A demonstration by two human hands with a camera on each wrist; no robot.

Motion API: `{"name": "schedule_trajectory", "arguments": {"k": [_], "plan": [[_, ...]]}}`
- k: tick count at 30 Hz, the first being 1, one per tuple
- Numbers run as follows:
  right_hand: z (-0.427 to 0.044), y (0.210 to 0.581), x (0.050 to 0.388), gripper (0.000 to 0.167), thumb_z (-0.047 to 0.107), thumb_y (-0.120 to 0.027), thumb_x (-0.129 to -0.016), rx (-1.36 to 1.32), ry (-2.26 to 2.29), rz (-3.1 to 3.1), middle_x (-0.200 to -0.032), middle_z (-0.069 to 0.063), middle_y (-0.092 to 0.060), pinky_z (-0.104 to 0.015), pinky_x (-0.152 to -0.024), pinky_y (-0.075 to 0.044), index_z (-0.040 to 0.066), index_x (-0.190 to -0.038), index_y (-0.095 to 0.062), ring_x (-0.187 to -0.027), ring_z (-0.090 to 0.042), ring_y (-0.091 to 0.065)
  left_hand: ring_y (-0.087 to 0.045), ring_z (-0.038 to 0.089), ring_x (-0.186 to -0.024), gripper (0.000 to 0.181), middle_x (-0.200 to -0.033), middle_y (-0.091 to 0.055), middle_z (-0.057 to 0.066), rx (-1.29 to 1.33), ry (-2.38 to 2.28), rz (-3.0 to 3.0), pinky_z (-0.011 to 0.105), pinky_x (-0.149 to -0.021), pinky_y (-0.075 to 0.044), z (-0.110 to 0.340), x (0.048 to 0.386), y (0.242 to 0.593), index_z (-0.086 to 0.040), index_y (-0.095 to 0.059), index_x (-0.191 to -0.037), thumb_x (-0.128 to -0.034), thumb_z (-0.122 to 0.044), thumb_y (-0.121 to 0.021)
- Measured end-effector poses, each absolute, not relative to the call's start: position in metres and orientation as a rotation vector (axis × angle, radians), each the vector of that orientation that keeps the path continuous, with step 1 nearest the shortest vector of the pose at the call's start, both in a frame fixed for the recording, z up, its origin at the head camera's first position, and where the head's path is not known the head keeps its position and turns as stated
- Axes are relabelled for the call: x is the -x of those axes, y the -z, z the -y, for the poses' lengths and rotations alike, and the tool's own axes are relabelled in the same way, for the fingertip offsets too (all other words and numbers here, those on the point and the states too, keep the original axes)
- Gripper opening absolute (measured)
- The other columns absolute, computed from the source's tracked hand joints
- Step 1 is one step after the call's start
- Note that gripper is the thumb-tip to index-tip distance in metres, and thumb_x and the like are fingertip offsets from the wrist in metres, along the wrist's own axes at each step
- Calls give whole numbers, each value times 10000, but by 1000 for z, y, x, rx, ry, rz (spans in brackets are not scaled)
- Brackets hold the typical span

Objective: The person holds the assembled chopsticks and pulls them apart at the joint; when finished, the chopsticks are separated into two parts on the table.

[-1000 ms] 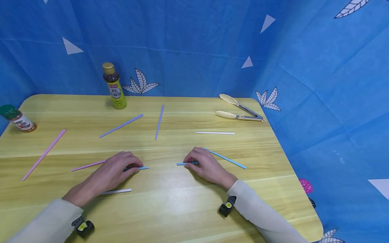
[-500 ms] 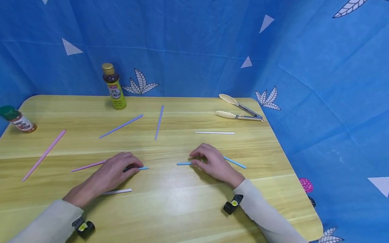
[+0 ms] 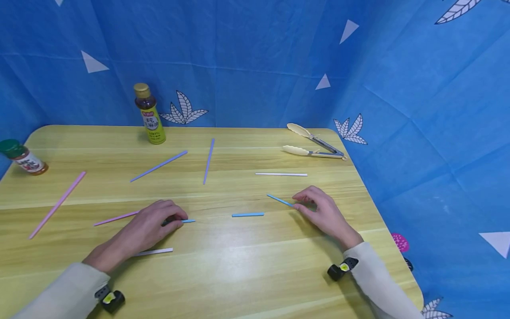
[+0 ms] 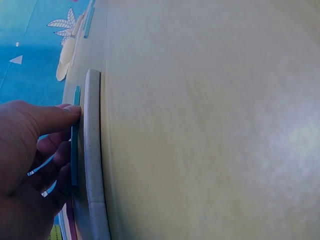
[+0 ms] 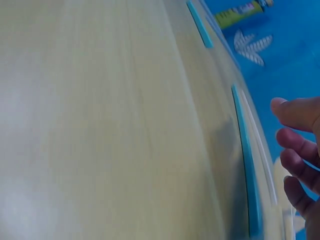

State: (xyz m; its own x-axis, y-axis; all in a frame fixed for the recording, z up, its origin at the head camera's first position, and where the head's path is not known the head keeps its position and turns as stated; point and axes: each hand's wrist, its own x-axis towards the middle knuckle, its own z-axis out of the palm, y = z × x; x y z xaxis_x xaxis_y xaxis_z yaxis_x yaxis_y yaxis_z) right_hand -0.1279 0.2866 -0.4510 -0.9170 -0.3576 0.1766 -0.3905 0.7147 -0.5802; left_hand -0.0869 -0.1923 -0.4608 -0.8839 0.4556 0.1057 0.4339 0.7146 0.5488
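My left hand (image 3: pixel 159 221) is on the table's left half, pinching a thin blue stick (image 4: pixel 75 135) between thumb and fingers; in the head view only its right end shows. A white stick (image 3: pixel 157 251) lies just nearer, partly behind the wrist. In the head view, my right hand (image 3: pixel 320 210) is over a longer blue stick (image 3: pixel 279 200) and hides its right part. The right wrist view shows its fingers loosely bent, with nothing between them and apart from that stick (image 5: pixel 246 160). A short blue stick (image 3: pixel 248 215) lies between the hands.
Two purple sticks (image 3: pixel 158 166) and two pink sticks (image 3: pixel 57 205) lie left and centre. Another white stick (image 3: pixel 281 174) and tongs (image 3: pixel 314 146) are at the back right. A sesame oil bottle (image 3: pixel 151 117) and a green-capped jar (image 3: pixel 25 157) stand along the back and left.
My right hand has let go of the short blue stick and moved right, over the longer blue stick. My left hand has stayed in place.
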Motion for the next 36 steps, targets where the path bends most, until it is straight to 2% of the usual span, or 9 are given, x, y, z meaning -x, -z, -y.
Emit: {"name": "schedule_trajectory", "arguments": {"k": [7, 17, 24, 36], "plan": [[-313, 458, 122, 254, 211, -841, -982, -476, -959, 2922, -1146, -5, -757, -447, -962, -558, 118, -1213, -788, -1078, -217, -704, -644, 61, -962, 168, -1025, -711, -144, -734, -908, -2874, 364, -863, -582, 192, 87, 461, -240, -800, -1102, -987, -119, -817], [-329, 474, 120, 176, 230, -848, -976, -447, -960, 2948, -1077, 18, -736, -287, -849, -493, 177, -1141, -813, -955, -144, -609, -641, 62, -961, 162, -1024, -707, -143, -719, -901, -2872, 367, -864, -579, 192, 86, 462, -237, -800, -1098, -990, -115, -811], [-329, 480, 123, 95, 169, -842, -976, -453, -966, 2934, -1020, 46, -724, -277, -810, -490, 197, -1064, -819, -899, -120, -598, -640, 65, -961, 169, -1028, -709, -138, -713, -899, -2875, 363, -861, -579, 192, 87, 462, -235, -801, -1109, -991, -115, -811], [-318, 474, 127, 63, 159, -799, -1013, -522, -1035, 2902, -1041, 39, -717, -265, -820, -505, 192, -1064, -783, -908, -114, -606, -655, 76, -977, 170, -1037, -715, -138, -722, -917, -2877, 374, -877, -583, 192, 86, 462, -236, -799, -1110, -990, -117, -813]]}}
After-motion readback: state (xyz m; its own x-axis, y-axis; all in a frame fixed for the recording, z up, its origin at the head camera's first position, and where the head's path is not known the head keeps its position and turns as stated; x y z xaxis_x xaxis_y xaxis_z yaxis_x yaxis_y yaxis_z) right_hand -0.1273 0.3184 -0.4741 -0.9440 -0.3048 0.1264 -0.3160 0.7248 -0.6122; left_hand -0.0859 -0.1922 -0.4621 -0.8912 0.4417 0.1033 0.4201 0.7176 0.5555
